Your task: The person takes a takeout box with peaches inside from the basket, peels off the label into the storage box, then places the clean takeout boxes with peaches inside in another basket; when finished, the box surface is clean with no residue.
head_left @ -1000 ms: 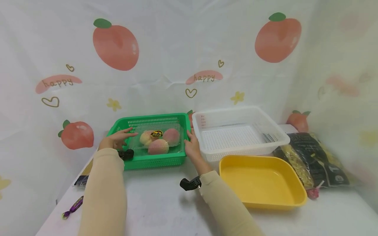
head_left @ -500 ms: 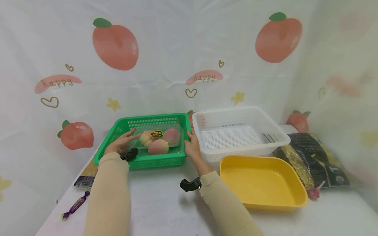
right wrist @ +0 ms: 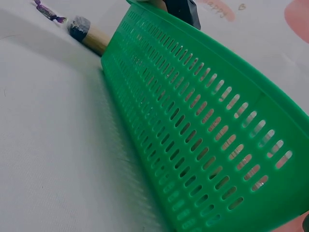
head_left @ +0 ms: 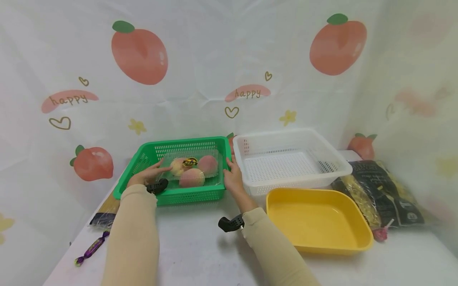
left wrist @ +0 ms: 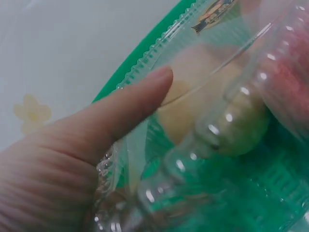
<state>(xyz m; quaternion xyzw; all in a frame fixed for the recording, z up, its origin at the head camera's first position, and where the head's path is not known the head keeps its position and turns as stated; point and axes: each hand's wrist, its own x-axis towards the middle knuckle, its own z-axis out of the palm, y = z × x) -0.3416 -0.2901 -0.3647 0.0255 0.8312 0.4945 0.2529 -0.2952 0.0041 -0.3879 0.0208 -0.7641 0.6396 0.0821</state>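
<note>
While the left hand (head_left: 146,174) pinches a clear box (head_left: 186,154), the right hand (head_left: 234,178) minds the green basket (head_left: 193,196)

Because the clear box lies inside the green basket, the two hands seem to share the work: the left has the box by its left end, and the right rests at the basket's right end, probably to keep it from sliding on the counter (head_left: 200,246). Taking the box by its end likely suits its thin plastic, as a squeeze across the middle could press on the three peaches (head_left: 192,178). Whether the box's left end is raised off the basket floor, I cannot tell.

The left wrist view shows what the head view does not: the thumb (left wrist: 140,99) laid over the top of the box, with faint finger shapes beneath, seen through the plastic; the hand is closed to about the box's thickness. The right hand's thumb is near the rim, but how far its fingers curl I cannot tell, since the right wrist view shows mostly the slotted wall. That view does bring out the tan packet (right wrist: 94,38), which the left sleeve (head_left: 134,238) partly covers from above. Only the head view takes in the white basket (head_left: 279,184) and yellow tray (head_left: 318,218).
</note>
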